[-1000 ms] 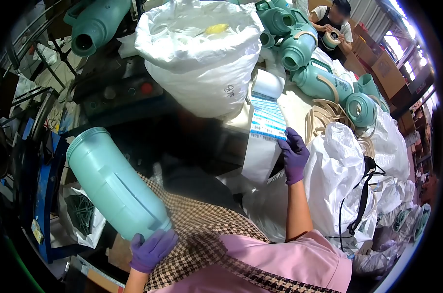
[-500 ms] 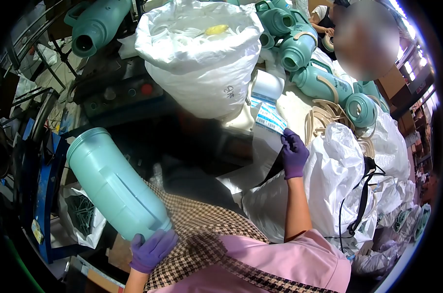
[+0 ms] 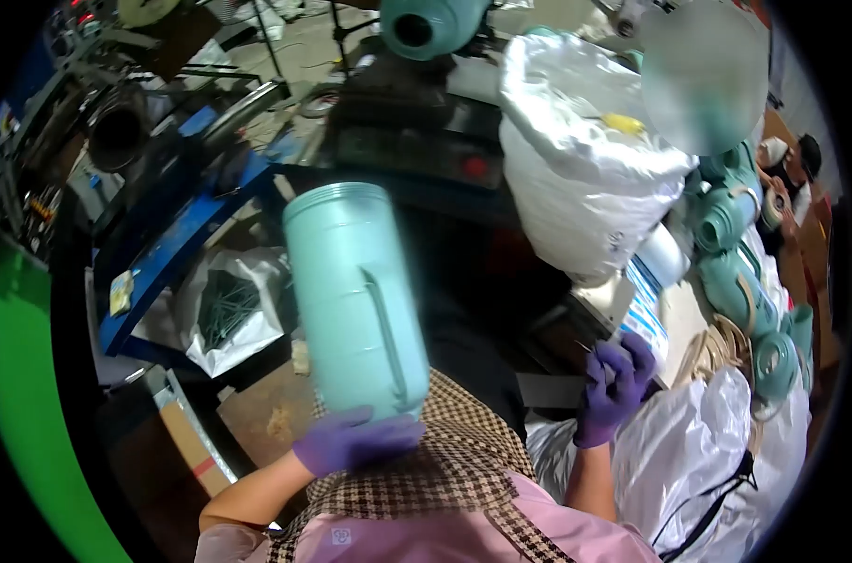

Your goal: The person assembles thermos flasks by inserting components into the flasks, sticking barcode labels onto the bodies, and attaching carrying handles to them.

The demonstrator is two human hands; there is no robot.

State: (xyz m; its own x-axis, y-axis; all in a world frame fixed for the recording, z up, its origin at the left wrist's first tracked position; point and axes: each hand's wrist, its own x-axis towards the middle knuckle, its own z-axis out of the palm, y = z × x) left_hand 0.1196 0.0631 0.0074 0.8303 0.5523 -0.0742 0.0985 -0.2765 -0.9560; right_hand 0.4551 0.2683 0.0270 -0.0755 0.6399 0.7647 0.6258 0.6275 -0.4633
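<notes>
A pale green plastic thermos casing [image 3: 346,281], with a threaded rim and a side handle, leans against the checked apron. My left hand [image 3: 360,441], in a purple glove, holds it at its lower end. To the right, my right hand [image 3: 618,385], also gloved in purple, has curled fingers. A thin edge shows at its fingertips, too small and blurred to name. Just behind that hand hangs a blue-and-white label strip [image 3: 644,296], running from a white roll [image 3: 663,255]. Whether the hand touches the strip I cannot tell.
A large white sack [image 3: 576,188] of pale plastic parts stands ahead. Several green thermos casings [image 3: 731,281] lie at right, near beige straps [image 3: 717,349]. A white bag [image 3: 224,314] of thin green pieces sits left by a blue metal frame [image 3: 186,249]. Another person [image 3: 787,188] is at far right.
The view has swung left. The casing has come more upright in front of my body. My right hand has left the free end of the label strip, and its fingers are now curled.
</notes>
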